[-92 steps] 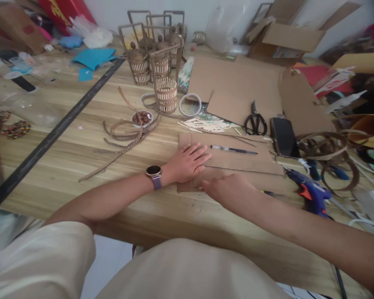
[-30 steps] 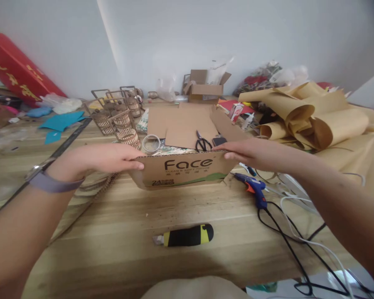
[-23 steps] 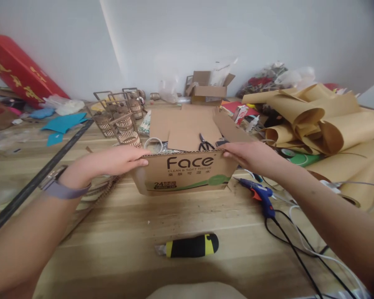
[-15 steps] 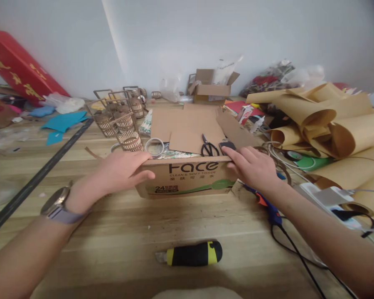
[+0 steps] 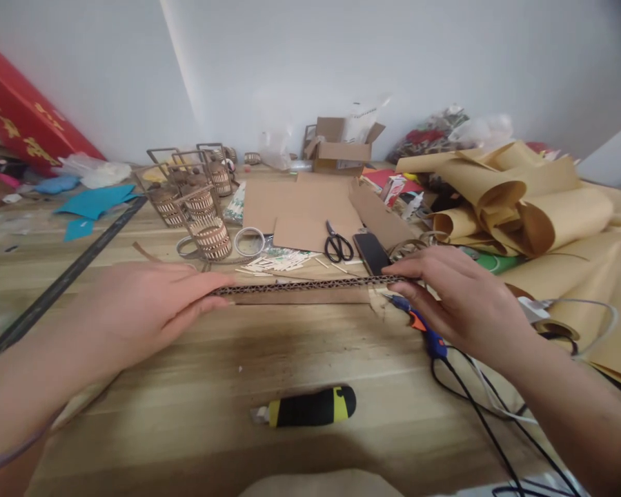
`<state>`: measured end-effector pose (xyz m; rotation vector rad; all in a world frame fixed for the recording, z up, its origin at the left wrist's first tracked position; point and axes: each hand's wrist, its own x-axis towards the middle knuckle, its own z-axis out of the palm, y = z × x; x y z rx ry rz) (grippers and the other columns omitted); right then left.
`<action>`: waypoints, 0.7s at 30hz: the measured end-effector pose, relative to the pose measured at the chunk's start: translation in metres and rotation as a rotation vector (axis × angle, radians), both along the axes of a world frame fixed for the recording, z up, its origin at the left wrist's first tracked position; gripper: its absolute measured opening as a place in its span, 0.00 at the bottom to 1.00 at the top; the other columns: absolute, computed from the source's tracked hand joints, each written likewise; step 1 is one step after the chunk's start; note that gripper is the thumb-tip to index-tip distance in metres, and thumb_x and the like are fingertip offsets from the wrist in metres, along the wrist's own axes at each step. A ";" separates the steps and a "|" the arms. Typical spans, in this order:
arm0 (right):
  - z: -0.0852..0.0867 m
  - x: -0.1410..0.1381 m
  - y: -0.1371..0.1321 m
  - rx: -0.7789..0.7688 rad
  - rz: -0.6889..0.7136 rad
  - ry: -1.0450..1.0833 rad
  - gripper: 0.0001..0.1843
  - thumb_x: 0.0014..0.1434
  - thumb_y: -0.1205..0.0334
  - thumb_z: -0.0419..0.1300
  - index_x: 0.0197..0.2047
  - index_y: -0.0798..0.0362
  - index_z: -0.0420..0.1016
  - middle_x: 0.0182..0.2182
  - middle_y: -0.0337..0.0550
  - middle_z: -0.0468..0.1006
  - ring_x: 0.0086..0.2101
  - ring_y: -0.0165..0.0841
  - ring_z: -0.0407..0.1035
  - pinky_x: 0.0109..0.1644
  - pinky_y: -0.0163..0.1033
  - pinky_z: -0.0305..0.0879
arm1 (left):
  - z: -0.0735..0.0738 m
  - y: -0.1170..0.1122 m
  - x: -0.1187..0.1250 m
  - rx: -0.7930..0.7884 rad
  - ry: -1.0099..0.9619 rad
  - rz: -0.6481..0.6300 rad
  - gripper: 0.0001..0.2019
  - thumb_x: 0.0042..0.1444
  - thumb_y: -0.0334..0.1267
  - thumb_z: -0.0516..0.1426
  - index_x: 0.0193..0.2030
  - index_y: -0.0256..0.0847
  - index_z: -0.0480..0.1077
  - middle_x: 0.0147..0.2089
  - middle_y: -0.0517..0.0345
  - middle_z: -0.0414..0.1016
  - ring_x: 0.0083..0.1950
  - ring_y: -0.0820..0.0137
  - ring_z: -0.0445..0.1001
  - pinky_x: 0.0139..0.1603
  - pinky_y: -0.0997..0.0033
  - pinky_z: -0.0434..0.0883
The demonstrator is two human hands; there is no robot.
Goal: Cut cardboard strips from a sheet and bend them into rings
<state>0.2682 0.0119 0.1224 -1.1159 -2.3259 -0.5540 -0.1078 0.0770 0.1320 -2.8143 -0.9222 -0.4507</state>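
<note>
A piece of corrugated cardboard [image 5: 305,285] is held nearly edge-on, so its wavy cut edge faces me. At its left end, my left hand [image 5: 155,297] pinches it between thumb and fingers. My right hand [image 5: 455,297] grips the opposite end the same way. Below it on the table lies a black and yellow utility knife [image 5: 310,407], blade toward the left. Just beyond the cardboard are black-handled scissors [image 5: 338,245], a phone [image 5: 371,253] and scattered wooden sticks [image 5: 279,260]. Beneath my right hand rests a blue glue gun [image 5: 435,343] with an orange trigger.
Small lantern-like stick models [image 5: 212,238] and a roll of tape [image 5: 249,241] stand at left. Flat cardboard sheets [image 5: 300,200] lie behind. Rolled brown paper [image 5: 559,214] fills the right side. Black cables [image 5: 481,400] run along the lower right. A dark metal strip [image 5: 62,283] crosses the left.
The cardboard, upright with its printed face toward me before, is now tilted edge-on between my hands. Sticks behind it have come into view. The view has shifted slightly.
</note>
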 end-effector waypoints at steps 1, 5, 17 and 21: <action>-0.002 -0.005 -0.001 0.048 0.014 -0.003 0.07 0.69 0.62 0.54 0.43 0.53 0.73 0.32 0.46 0.79 0.33 0.38 0.73 0.37 0.42 0.69 | 0.001 -0.005 0.002 0.064 0.043 -0.002 0.22 0.71 0.52 0.43 0.53 0.48 0.74 0.39 0.61 0.81 0.35 0.67 0.75 0.36 0.71 0.69; -0.027 -0.022 0.001 0.233 0.091 -0.021 0.07 0.65 0.70 0.58 0.46 0.53 0.72 0.36 0.45 0.81 0.37 0.37 0.73 0.41 0.43 0.69 | -0.013 -0.015 0.024 0.196 0.144 -0.064 0.23 0.73 0.49 0.40 0.61 0.43 0.69 0.55 0.55 0.80 0.48 0.63 0.78 0.47 0.64 0.73; -0.111 -0.038 -0.045 0.097 0.026 0.033 0.15 0.67 0.64 0.59 0.56 0.52 0.72 0.49 0.50 0.81 0.53 0.40 0.69 0.60 0.50 0.60 | -0.138 -0.041 0.062 0.101 0.219 -0.064 0.31 0.63 0.20 0.40 0.74 0.30 0.51 0.72 0.41 0.60 0.72 0.55 0.59 0.69 0.51 0.62; -0.143 -0.052 -0.075 -0.163 0.234 -0.035 0.18 0.67 0.52 0.59 0.54 0.54 0.74 0.46 0.47 0.81 0.50 0.38 0.69 0.61 0.47 0.61 | -0.157 -0.047 0.068 0.128 0.267 -0.025 0.30 0.63 0.20 0.41 0.73 0.30 0.55 0.73 0.40 0.58 0.72 0.51 0.59 0.68 0.49 0.64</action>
